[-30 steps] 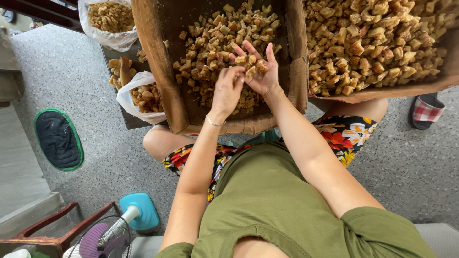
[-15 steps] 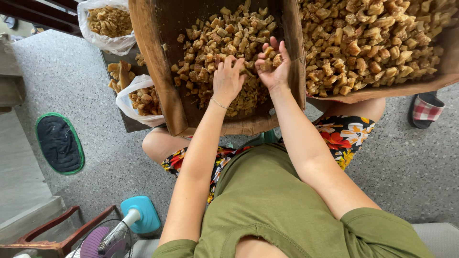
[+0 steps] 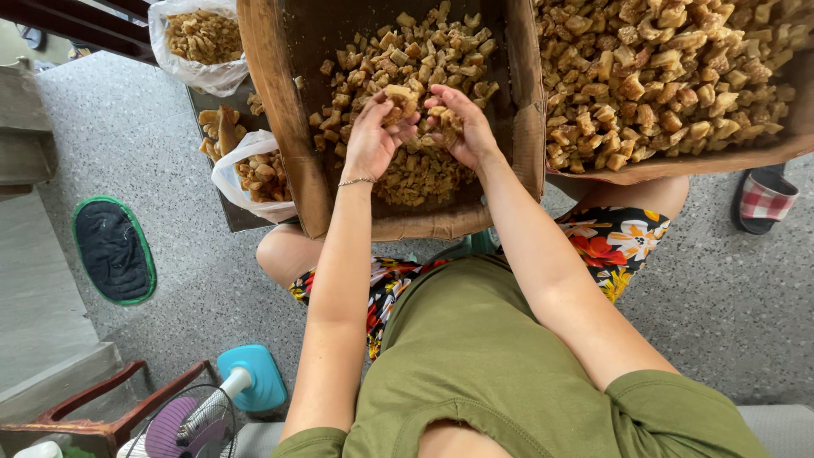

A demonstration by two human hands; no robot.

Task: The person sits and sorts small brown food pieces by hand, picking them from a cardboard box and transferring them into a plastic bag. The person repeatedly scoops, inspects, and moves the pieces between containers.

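Observation:
A brown cardboard box [image 3: 280, 110] in front of my knees holds a heap of golden-brown fried chunks [image 3: 424, 59]. My left hand [image 3: 373, 140], a thin bracelet at its wrist, curls around a few chunks above the heap. My right hand [image 3: 462, 127] cups more chunks right beside it, fingertips almost touching the left hand. Both hands are inside the box near its middle.
A second cardboard box [image 3: 678, 165] at the right is full of the same chunks. Two white plastic bags [image 3: 229, 170] [image 3: 191, 76] with chunks stand at the left. On the speckled floor are a dark mat [image 3: 113, 250], a small fan [image 3: 203, 416] and a checked slipper [image 3: 763, 203].
Both hands lay spread on the heap, then lifted; now they are drawn together, closed around chunks. The view has shifted slightly.

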